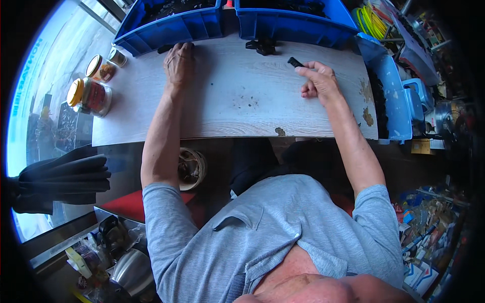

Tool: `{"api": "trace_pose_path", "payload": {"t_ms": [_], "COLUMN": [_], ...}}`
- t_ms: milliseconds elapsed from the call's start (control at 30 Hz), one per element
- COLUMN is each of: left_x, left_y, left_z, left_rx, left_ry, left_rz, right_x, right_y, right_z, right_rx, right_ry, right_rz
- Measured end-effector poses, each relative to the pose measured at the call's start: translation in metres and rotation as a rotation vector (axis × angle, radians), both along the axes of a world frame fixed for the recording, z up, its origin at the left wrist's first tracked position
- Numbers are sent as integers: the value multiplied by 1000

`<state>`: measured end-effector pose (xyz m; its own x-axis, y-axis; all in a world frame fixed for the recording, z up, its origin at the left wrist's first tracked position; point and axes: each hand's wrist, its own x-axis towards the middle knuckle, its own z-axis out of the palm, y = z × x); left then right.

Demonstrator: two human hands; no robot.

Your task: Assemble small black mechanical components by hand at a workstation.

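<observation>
I see the right hand (322, 81) pinching a small black part (294, 61) at one o'clock; whether the left hand (179, 63) grips anything at eleven, I can't tell. Blue bins (298, 31) block the tabletop's far side.

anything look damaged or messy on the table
Yes: the pale tabletop has brown patches at its right end and near edge, where the surface seems worn away. Dark specks, possibly dirt, mark its middle.
</observation>
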<state>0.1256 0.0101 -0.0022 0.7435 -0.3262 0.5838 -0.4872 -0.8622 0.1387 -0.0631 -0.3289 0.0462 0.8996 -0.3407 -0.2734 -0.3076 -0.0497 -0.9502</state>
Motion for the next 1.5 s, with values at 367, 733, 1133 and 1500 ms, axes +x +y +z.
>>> {"api": "trace_pose_path", "payload": {"t_ms": [367,733,1133,1500], "left_x": [-34,-73,-81,-80], "left_y": [10,-20,-36,-31], "left_z": [19,20,33,34], "left_rx": [-200,-29,3,64], "left_ry": [260,179,300,318], "left_rz": [-37,-188,-262,-286], "right_x": [4,52,71,48], "right_y": [-99,12,45,33], "right_z": [-1,-8,-8,6], "right_rx": [6,-109,-471,-180], "right_ry": [-74,-24,-1,157], "right_rz": [-662,-31,45,76]}}
